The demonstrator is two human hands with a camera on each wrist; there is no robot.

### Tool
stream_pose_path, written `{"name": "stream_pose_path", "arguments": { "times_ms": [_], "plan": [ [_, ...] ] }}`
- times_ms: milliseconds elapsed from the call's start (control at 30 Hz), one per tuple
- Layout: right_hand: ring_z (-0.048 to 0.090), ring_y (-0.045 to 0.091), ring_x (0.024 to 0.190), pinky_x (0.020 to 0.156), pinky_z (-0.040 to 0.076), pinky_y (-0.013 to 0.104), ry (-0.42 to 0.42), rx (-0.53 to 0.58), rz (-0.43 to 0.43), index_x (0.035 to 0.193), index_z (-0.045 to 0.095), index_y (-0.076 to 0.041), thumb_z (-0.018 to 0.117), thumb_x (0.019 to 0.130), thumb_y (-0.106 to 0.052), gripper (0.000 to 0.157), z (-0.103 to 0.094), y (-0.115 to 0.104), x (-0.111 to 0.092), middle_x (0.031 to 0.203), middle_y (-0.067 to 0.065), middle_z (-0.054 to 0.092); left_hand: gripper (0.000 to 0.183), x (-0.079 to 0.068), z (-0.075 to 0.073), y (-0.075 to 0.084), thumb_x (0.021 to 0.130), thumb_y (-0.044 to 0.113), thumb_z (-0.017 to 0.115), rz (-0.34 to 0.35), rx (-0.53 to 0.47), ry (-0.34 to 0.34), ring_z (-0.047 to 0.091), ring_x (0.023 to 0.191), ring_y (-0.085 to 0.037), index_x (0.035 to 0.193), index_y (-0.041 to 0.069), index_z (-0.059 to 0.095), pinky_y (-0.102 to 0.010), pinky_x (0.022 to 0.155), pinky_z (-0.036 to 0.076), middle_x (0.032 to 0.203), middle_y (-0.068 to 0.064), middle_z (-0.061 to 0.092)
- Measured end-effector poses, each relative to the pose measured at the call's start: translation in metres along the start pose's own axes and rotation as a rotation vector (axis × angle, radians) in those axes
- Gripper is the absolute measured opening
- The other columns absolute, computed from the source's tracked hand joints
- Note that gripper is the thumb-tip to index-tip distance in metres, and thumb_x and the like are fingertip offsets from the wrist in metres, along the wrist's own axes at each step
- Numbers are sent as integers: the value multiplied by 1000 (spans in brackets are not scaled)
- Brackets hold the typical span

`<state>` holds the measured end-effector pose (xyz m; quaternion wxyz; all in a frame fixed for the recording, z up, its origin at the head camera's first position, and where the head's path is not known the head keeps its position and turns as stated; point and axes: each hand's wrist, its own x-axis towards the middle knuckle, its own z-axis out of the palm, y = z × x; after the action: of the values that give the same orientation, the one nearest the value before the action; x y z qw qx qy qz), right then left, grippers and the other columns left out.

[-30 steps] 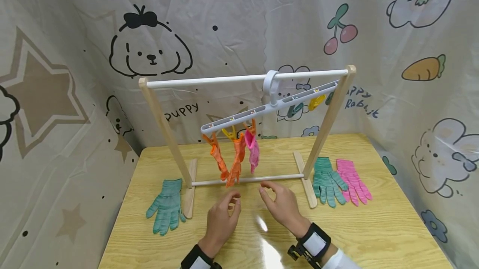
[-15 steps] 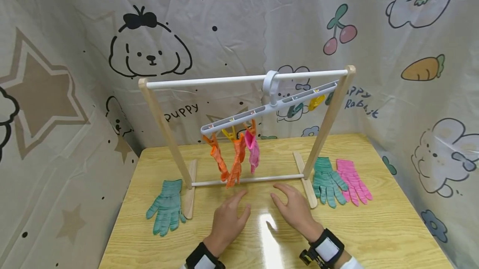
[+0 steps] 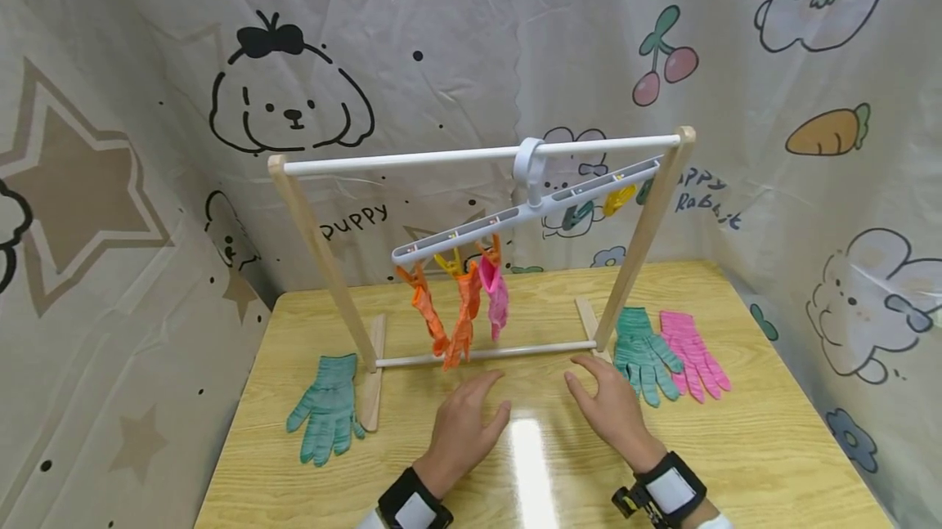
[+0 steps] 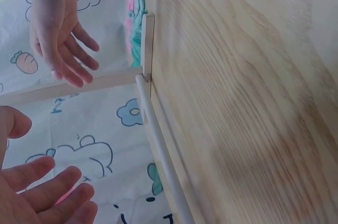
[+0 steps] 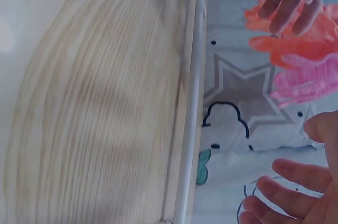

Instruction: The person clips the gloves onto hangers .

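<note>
Both hands hover empty over the table in front of a wooden rack. My left hand (image 3: 465, 423) has its thumb apart from its relaxed fingers, below the hanging gloves. To its right, my right hand (image 3: 611, 410) is held the same way, nearest the rack's right foot and the green glove (image 3: 646, 357). From the left half of a tilted grey clip hanger (image 3: 500, 223) hang two orange gloves (image 3: 464, 320) and a pink glove (image 3: 496, 304), held by orange and yellow clips. In the right wrist view these orange gloves (image 5: 301, 39) appear behind the left hand's fingers.
The rack's white top rail (image 3: 397, 159) carries the hanger. Green and yellow clips (image 3: 618, 200) at the hanger's right end hold nothing. Another green glove (image 3: 329, 410) lies left of the rack; a pink glove (image 3: 692, 353) lies on the right. A printed curtain (image 3: 441, 47) surrounds the table.
Both hands have moved to the right, the right hand farther, so the gap between them has widened. Their fingers have opened out. The gloves and hanger keep their places.
</note>
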<state>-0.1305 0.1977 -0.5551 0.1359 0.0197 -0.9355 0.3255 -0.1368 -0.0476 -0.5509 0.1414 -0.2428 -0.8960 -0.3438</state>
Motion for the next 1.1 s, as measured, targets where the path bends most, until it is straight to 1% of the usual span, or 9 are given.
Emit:
{"name": "stream_pose_path", "arguments": {
  "times_ms": [233, 367, 633, 700, 767, 867, 933, 1000, 1100],
  "plan": [
    [63, 45, 119, 92, 53, 61, 24, -13, 27, 126, 68, -3, 70, 95, -25, 38, -13, 15, 2, 130, 24, 67, 42, 6, 4, 6, 90, 26, 73, 20, 16, -40, 69, 116, -22, 129, 13, 66, -41, 93, 58, 126, -4, 72],
    [64, 46, 117, 88, 55, 60, 24, -41, 42, 128, 67, -2, 69, 96, -25, 40, -22, 24, 1, 130, 24, 67, 43, 9, 7, 9, 90, 28, 73, 29, 11, -79, 68, 117, -21, 130, 12, 65, -40, 96, 57, 127, -4, 71],
    [65, 45, 115, 81, 57, 57, 8, -116, 88, 130, 65, -2, 65, 98, -27, 41, -37, 48, 2, 130, 24, 66, 47, 13, 12, 16, 91, 33, 72, 58, 49, -145, 67, 119, -21, 132, 13, 64, -40, 97, 56, 129, -4, 70],
    [65, 46, 113, 76, 58, 55, 0, -125, 108, 131, 64, -2, 64, 99, -28, 41, -40, 56, 2, 131, 25, 65, 47, 13, 13, 18, 90, 33, 72, 79, 56, -156, 67, 118, -21, 132, 12, 64, -40, 97, 56, 128, -5, 70],
    [67, 46, 106, 66, 57, 50, -7, -127, 136, 132, 63, -2, 62, 100, -29, 42, -45, 62, 1, 133, 27, 63, 47, 13, 15, 19, 90, 33, 72, 102, 62, -164, 68, 117, -22, 131, 12, 64, -39, 96, 56, 127, -5, 71],
    [68, 47, 101, 62, 55, 48, 6, -150, 169, 132, 63, -1, 62, 100, -30, 43, -50, 73, 2, 132, 30, 62, 47, 13, 19, 21, 89, 32, 73, 131, 75, -169, 68, 116, -21, 131, 12, 64, -38, 94, 57, 126, -5, 71],
    [68, 48, 100, 63, 55, 50, 16, -164, 184, 131, 63, 0, 61, 100, -30, 43, -53, 80, 2, 131, 31, 63, 47, 13, 21, 22, 88, 33, 73, 143, 85, -173, 68, 116, -20, 130, 12, 64, -37, 94, 57, 125, -4, 71],
    [67, 48, 105, 71, 56, 54, 25, -175, 198, 131, 63, 1, 61, 100, -29, 43, -55, 88, 4, 129, 31, 64, 47, 12, 23, 24, 88, 33, 73, 150, 92, -182, 68, 116, -20, 130, 12, 64, -36, 95, 56, 126, -4, 71],
    [66, 49, 107, 74, 56, 57, 17, -183, 233, 132, 62, 2, 59, 101, -31, 45, -59, 98, 6, 130, 31, 63, 47, 11, 26, 26, 90, 34, 71, 154, 94, -206, 67, 116, -19, 131, 13, 64, -35, 96, 56, 126, -3, 71]
  ]
}}
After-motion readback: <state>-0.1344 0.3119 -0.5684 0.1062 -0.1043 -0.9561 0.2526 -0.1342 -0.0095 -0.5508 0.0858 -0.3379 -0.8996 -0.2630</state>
